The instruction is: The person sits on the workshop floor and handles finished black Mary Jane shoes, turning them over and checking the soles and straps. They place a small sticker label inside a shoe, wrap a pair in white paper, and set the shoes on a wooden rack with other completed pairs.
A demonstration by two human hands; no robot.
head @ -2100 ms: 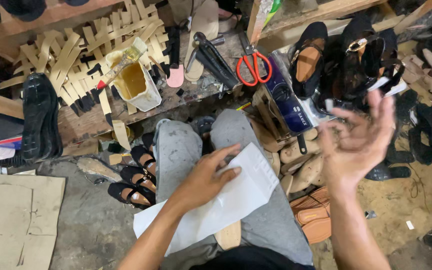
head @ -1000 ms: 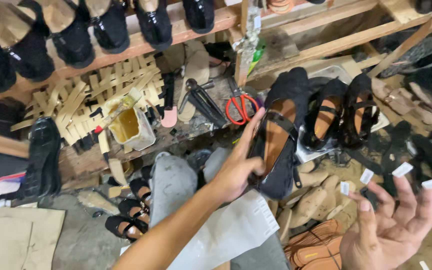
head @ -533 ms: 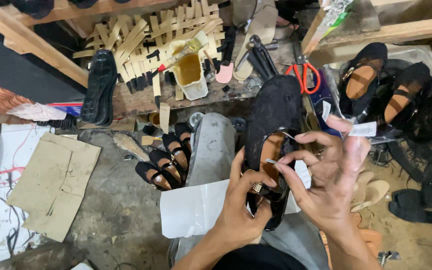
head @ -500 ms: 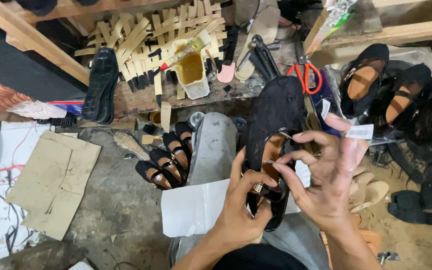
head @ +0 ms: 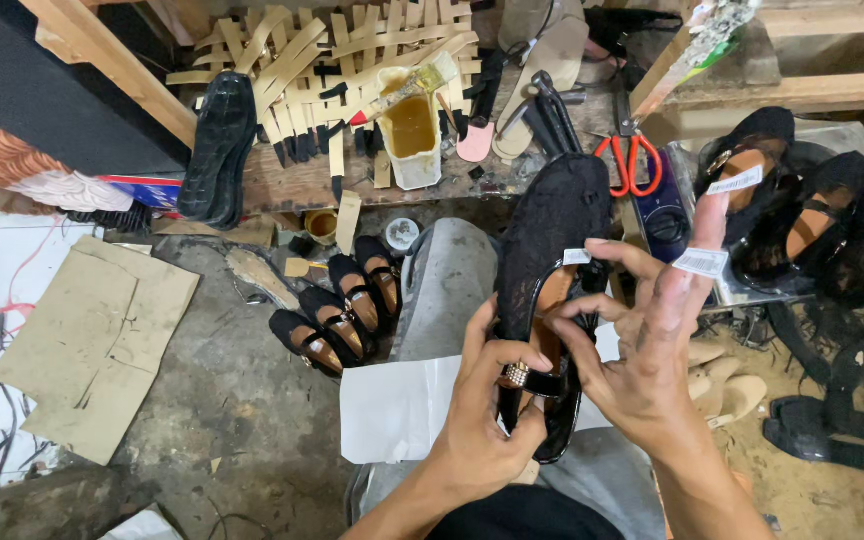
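Observation:
A black lace shoe (head: pixel 554 235) with a tan insole is held over my lap. My left hand (head: pixel 487 420) grips it at the heel end, by a small gold buckle. My right hand (head: pixel 652 350) touches the shoe's inside with thumb and forefinger; small white stickers (head: pixel 700 262) cling to its raised fingertips. A white sheet of paper (head: pixel 397 408) lies across my grey-trousered knees under the shoe.
Three black shoes (head: pixel 337 305) lie on the concrete floor at left. A cut plastic jug of glue with a brush (head: pixel 410 125), red-handled scissors (head: pixel 628 165) and tan strips (head: pixel 292 60) sit on the wooden bench. More black shoes (head: pixel 802 215) crowd the right. Cardboard (head: pixel 92 340) lies at left.
The left hand fetched the black shoe from the right-hand pile and brought it over my lap. The right hand, stickers on its fingers, came in to touch the shoe's inside.

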